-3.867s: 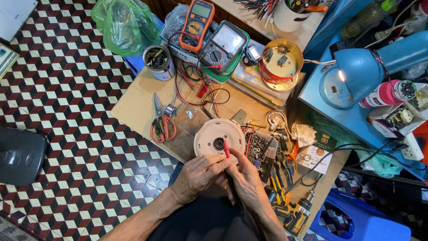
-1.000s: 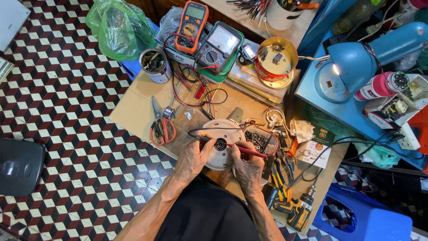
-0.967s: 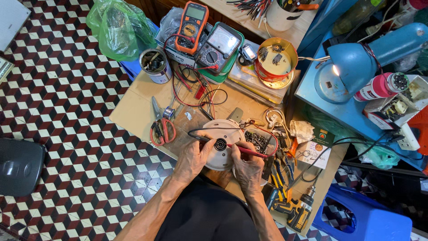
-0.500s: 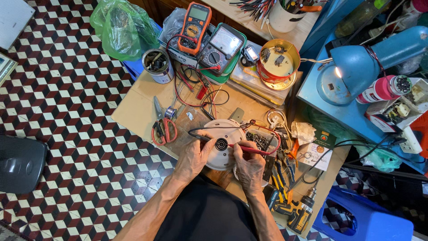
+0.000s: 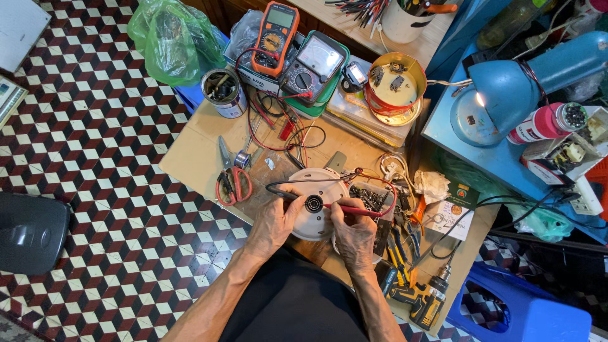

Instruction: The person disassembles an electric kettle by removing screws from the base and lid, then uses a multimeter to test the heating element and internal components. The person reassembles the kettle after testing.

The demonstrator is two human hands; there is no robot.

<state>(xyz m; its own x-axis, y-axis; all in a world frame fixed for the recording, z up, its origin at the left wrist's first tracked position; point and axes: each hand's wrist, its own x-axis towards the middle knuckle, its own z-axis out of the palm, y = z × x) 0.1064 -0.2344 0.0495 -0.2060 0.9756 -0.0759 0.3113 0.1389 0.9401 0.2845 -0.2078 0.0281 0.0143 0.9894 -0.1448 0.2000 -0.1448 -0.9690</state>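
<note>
Head view: we see our left fingers [image 5: 286,201] pinched together on a black probe [image 5: 283,190], and our right fingers [image 5: 335,210] clamped on a red probe [image 5: 358,211]. Both probe tips meet at the dark hub [image 5: 314,203] in the middle of a white disc [image 5: 315,218], which we take as our landmark. The left hand [image 5: 273,221] rests on the disc's left edge, the right hand [image 5: 354,235] on its lower right edge, so the two hands flank the hub. The disc lies on the bench [image 5: 196,152] near its front edge, just ahead of our body.

Just right of the disc sits a small tray of screws [image 5: 372,197], with pliers [image 5: 399,253] below it and a yellow drill [image 5: 421,297] further down toward the bench corner. Left of the disc lie red-handled scissors [image 5: 229,177]. Red and black leads [image 5: 278,126] run from the probes up behind the disc to an orange multimeter [image 5: 275,38] and a green-cased analogue meter [image 5: 313,66] beside it. A tin can [image 5: 221,92] stands to the upper left of the disc, with a green plastic bag [image 5: 174,38] beyond it. To the upper right of the disc stands a round yellow tin [image 5: 396,88], and further right a lit blue lamp [image 5: 500,95]. The tiled floor [image 5: 95,158] spreads out left of the disc.
</note>
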